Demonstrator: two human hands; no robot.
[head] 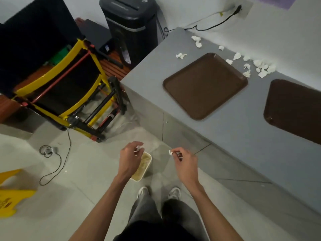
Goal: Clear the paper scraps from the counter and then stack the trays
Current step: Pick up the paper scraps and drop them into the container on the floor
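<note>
— Left hand (130,160) and right hand (186,162) each pinch a paper scrap (139,148) above the floor bin (145,168).
— Featherweight, crushable; fingertips suffice. More scraps (260,67) strew the worktop (225,134) beside two stiff trays (205,85).

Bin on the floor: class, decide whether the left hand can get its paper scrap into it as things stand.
Probably yes. The left hand pinches a scrap and appears to hang right above the bin, whose open top faces up with nothing between them.
</note>
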